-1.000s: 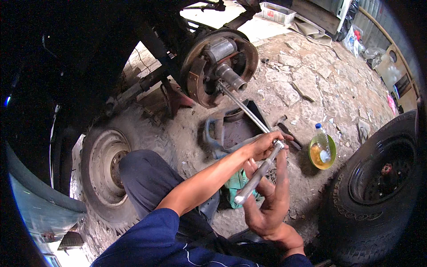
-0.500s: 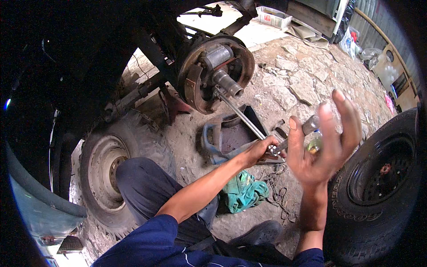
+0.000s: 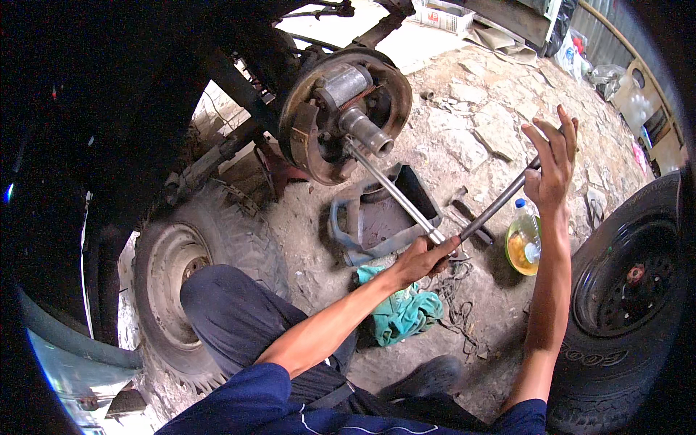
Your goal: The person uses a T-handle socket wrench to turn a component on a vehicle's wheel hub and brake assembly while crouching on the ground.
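Observation:
A long silver extension bar (image 3: 391,192) runs from the rusty brake assembly (image 3: 308,138), below its protruding spindle (image 3: 366,130), down toward me. My left hand (image 3: 424,257) grips its near end where it joins a dark handle bar (image 3: 493,206), angled up to the right. My right hand (image 3: 552,159) is raised against that handle's upper part, its fingers apart and extended, not wrapped round it. Below the brake sits a cut plastic container (image 3: 384,232); a teal rag (image 3: 406,319) lies under my left hand. A green bowl (image 3: 518,262) with a bottle is beside the right forearm.
A detached wheel (image 3: 163,290) stands at left by my bent knee, and a large tyre (image 3: 602,362) at right. The vehicle body hangs over the upper left. A red stand (image 3: 283,174) is under the axle. Broken paving (image 3: 493,127) stretches to bags and a corrugated wall (image 3: 602,36).
The handle bar has swung from pointing toward me to pointing up-right. My right hand has risen with open fingers; my left hand has shifted slightly down and stays at the joint.

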`<state>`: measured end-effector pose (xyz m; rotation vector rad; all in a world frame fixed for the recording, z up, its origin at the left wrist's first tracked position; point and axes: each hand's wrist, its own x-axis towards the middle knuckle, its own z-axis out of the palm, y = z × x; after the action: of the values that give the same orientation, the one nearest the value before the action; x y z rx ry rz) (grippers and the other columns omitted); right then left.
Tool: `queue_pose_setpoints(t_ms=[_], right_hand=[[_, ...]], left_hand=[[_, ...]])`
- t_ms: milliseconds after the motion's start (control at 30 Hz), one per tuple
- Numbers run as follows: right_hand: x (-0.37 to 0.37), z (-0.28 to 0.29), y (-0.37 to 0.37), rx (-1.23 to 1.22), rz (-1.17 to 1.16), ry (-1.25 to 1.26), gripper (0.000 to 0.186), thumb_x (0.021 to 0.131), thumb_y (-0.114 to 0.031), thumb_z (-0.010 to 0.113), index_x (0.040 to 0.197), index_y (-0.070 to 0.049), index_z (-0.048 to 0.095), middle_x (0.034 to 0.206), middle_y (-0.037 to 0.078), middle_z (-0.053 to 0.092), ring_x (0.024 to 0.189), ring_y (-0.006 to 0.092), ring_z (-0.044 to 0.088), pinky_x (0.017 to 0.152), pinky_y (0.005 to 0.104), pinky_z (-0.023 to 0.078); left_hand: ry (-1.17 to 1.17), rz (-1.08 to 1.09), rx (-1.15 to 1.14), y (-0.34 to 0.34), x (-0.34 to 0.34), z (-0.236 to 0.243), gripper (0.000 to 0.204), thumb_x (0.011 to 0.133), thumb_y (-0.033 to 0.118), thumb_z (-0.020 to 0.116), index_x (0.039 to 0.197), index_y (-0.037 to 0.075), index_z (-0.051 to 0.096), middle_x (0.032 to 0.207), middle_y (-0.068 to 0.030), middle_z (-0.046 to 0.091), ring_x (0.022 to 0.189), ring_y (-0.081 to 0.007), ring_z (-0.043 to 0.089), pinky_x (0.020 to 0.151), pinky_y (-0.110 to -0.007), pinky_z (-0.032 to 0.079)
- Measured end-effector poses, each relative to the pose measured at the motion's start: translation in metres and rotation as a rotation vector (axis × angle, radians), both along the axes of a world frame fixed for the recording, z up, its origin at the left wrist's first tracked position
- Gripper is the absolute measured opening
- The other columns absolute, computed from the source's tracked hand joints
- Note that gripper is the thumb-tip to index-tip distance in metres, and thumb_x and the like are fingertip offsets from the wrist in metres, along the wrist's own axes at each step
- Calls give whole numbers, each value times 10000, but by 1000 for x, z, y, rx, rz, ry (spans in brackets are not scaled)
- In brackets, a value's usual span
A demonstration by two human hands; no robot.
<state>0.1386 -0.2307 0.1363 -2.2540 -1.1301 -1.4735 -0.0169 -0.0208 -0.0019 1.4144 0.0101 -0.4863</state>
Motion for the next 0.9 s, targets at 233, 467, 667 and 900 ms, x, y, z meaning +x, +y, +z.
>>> queue_pose_setpoints(t_ms=[233,467,667,900], right_hand=[[38,-122,-39,110,20,257,775,873,-731,335,1189,-57,550,1273,166,540,1320,388,395,1119,549,255],[10,-265,-22,263,-59,614,612,667,-179,752,1193,-40,474,1301,220,474,1273,414,409,1085,482,322],[-60,-335,40,544,-256,751,549,732,-132,703,1224,0,499,1147,207,585,1093,398,529,945,455,389],[-149,-336,95,846,-260,1288,291,872,-200,545,1073,10,537,987,241,599,930,437,545,804,504,394]], left_hand=[[127,51,79,-3,-12,50,426,932,467,553,903,43,581,612,-26,568,399,-59,414,368,-222,307],[206,14,19,9,-13,68,494,928,522,523,905,35,607,644,-100,647,410,-70,448,380,-230,342],[-37,39,292,12,-13,42,663,956,605,375,950,-1,643,849,-121,669,736,-148,591,708,-266,470],[-363,10,306,11,-21,6,813,902,713,281,1308,22,416,1174,-95,528,1104,-192,498,992,-339,384]])
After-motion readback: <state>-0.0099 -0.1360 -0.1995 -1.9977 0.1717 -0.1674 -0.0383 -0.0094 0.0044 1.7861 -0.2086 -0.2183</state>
